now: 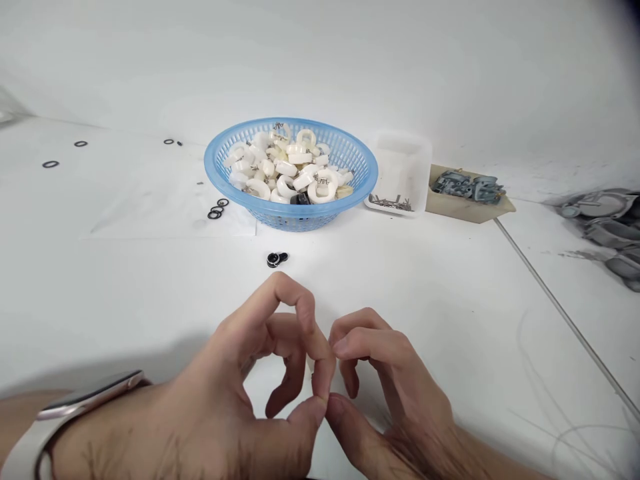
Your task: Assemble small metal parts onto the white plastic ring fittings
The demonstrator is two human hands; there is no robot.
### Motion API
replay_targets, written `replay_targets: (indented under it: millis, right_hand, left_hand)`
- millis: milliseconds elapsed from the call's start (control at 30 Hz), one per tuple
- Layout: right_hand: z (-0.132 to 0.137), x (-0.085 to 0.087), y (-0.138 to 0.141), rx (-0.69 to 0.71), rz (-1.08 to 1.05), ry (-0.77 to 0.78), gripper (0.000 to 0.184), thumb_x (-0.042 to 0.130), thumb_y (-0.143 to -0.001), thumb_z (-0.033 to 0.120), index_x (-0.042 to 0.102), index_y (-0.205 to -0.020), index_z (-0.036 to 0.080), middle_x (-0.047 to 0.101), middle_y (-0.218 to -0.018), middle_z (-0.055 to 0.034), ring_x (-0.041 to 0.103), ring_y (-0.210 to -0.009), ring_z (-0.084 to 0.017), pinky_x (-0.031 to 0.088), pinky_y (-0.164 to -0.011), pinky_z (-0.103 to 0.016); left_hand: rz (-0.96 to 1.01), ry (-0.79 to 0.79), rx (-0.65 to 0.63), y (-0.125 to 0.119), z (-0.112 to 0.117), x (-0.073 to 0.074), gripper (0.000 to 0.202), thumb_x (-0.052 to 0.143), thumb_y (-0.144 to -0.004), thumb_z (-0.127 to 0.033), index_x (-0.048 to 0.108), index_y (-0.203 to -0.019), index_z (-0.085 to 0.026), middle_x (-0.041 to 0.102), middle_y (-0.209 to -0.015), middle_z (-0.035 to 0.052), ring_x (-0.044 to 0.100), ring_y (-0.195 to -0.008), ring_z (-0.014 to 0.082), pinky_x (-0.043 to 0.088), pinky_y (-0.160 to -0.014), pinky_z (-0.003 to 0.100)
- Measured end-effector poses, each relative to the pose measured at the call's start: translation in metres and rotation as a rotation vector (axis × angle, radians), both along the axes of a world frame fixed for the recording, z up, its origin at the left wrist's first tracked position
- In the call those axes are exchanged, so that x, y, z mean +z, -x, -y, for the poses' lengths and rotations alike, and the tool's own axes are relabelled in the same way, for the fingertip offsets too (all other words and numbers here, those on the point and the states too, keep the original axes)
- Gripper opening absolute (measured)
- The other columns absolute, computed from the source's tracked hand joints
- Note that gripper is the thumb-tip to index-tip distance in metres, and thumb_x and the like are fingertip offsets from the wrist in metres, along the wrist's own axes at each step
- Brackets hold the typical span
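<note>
Thumb and forefinger of my left hand are pinched together in front of me; whatever they grip is too small or too hidden to name. My right hand meets it from the right, fingers curled, its thumb tip against the left fingertips. Something tiny may be pressed there, but I cannot make it out. Just beyond my left knuckles lies a small black part with a light ring around it. Several black O-rings lie farther off, on a white sheet.
A blue plastic basket holds many white ring-shaped parts with metal springs. Beside it stand a white tray with thin metal pins and a beige box holding metal carburetor-like parts. More grey metal parts lie far right, past a table seam.
</note>
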State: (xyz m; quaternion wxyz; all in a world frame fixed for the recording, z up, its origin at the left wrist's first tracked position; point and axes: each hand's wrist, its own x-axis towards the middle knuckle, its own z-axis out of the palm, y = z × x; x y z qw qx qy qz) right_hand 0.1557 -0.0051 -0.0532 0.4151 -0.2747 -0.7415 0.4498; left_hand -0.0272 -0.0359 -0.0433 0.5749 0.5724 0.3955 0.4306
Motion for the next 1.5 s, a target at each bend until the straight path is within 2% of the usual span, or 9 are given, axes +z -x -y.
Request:
replay_targets:
  millis: [167,400,667,800,933,1167,1300,1367,1500]
  right_hand:
    - [0.000,-0.001,-0.002,-0.003,-0.015,0.025,0.049,0.058,-0.076,0.004,0.045,-0.116,0.030,0.052,-0.093,-0.0002,0.048,-0.070,-0.013,0.044,-0.058,-0.029]
    - [-0.002,0.002,-0.002,0.023,-0.018,0.036,0.048,0.061,-0.077,0.007,0.045,-0.115,0.030,0.054,-0.091,0.0006,0.048,-0.072,-0.014,0.045,-0.060,-0.030]
    - [-0.002,0.008,0.000,-0.002,-0.044,0.067,0.047,0.059,-0.076,0.005,0.048,-0.113,0.032,0.058,-0.091,0.0008,0.050,-0.074,-0.015,0.046,-0.060,-0.029]
    - [-0.005,0.008,0.002,0.041,-0.070,0.034,0.053,0.056,-0.073,-0.001,0.048,-0.114,0.031,0.063,-0.085,0.0029,0.050,-0.075,-0.015,0.044,-0.058,-0.028]
    - [-0.003,0.003,0.002,0.026,-0.104,0.030,0.052,0.056,-0.074,0.001,0.046,-0.116,0.030,0.064,-0.091,0.0010,0.052,-0.079,-0.017,0.044,-0.057,-0.028]
    - [-0.001,0.003,-0.003,0.016,-0.058,0.057,0.051,0.059,-0.075,0.004,0.046,-0.115,0.032,0.060,-0.092,-0.0001,0.050,-0.074,-0.017,0.046,-0.060,-0.032]
    - [-0.001,0.004,-0.004,0.003,-0.032,0.058,0.045,0.062,-0.078,0.010,0.047,-0.114,0.032,0.053,-0.093,-0.0004,0.049,-0.070,-0.015,0.048,-0.063,-0.033]
    - [-0.001,0.004,-0.003,-0.006,-0.041,0.066,0.044,0.061,-0.078,0.009,0.048,-0.114,0.032,0.052,-0.092,-0.0001,0.048,-0.069,-0.014,0.047,-0.062,-0.033]
    - [0.000,0.003,-0.002,-0.007,-0.050,0.065,0.048,0.061,-0.076,0.006,0.047,-0.114,0.031,0.054,-0.094,0.0005,0.047,-0.069,-0.013,0.045,-0.061,-0.031]
  left_hand:
    - [0.101,0.188,-0.111,0.006,-0.005,0.004,0.032,0.059,-0.088,-0.017,0.034,-0.105,-0.025,0.053,-0.082,-0.0011,0.046,-0.072,0.0101,0.045,-0.077,0.026]
    - [0.126,0.162,-0.098,0.003,-0.007,0.002,0.030,0.060,-0.087,-0.020,0.037,-0.107,-0.023,0.052,-0.083,0.0015,0.052,-0.083,0.0146,0.044,-0.083,0.030]
    - [0.190,0.243,-0.150,0.005,-0.008,0.002,0.027,0.060,-0.088,-0.020,0.039,-0.105,-0.024,0.050,-0.086,0.0013,0.048,-0.080,0.0125,0.043,-0.077,0.026]
    - [0.263,0.279,-0.195,0.008,-0.011,0.002,0.036,0.061,-0.087,-0.018,0.036,-0.112,-0.027,0.050,-0.088,0.0010,0.046,-0.075,0.0111,0.043,-0.078,0.028]
    - [0.323,0.316,-0.222,0.008,-0.014,0.001,0.040,0.061,-0.086,-0.015,0.034,-0.113,-0.028,0.050,-0.087,-0.0005,0.040,-0.066,0.0081,0.044,-0.076,0.029]
    - [0.401,0.373,-0.236,0.007,-0.019,0.002,0.035,0.062,-0.087,-0.015,0.034,-0.105,-0.027,0.048,-0.086,-0.0007,0.039,-0.067,0.0083,0.032,-0.055,0.018]
    - [0.324,0.448,-0.201,0.008,-0.025,0.011,0.025,0.058,-0.092,-0.025,0.036,-0.102,-0.025,0.046,-0.071,-0.0045,0.037,-0.058,0.0058,0.030,-0.053,0.018]
    - [0.285,0.455,-0.204,0.008,-0.026,0.016,0.022,0.057,-0.093,-0.030,0.038,-0.101,-0.023,0.045,-0.071,-0.0045,0.035,-0.058,0.0053,0.030,-0.054,0.018]
    - [0.168,0.404,-0.285,0.005,-0.026,0.026,0.027,0.064,-0.089,-0.033,0.042,-0.098,-0.021,0.048,-0.080,-0.0012,0.043,-0.076,0.0100,0.037,-0.067,0.021]
